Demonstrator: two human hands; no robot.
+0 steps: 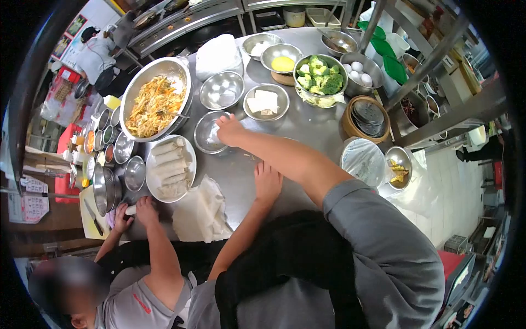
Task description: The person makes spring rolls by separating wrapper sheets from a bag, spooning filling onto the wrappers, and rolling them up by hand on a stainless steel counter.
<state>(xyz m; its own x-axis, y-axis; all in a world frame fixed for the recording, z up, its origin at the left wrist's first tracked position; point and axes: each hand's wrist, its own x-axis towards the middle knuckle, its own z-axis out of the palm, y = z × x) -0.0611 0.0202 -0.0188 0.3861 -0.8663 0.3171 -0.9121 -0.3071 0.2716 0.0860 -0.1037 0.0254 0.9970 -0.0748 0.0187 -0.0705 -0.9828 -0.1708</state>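
My right hand (230,131) reaches across to the right rim of a small metal bowl (207,137) holding a little pale stuff. Its fingers are bent together, and what they hold, if anything, is too small to tell. Nearer to me, my left hand (268,181) rests on the steel table (246,205), fingers lying flat and holding nothing. An oval white plate (193,164) of pale rolls stands left of the small bowl. Below that plate lies a stack of thin wrapper sheets (203,214). White blocks fill another metal bowl (287,109) beyond my right forearm.
At the left, a co-worker's hands (134,213) hold a pale roll, near a knife (94,217) on a board. Behind are a large bowl of shredded filling (156,107), broccoli (320,77), eggs (357,68) and a bamboo steamer (348,123). Another person (98,55) stands farther back.
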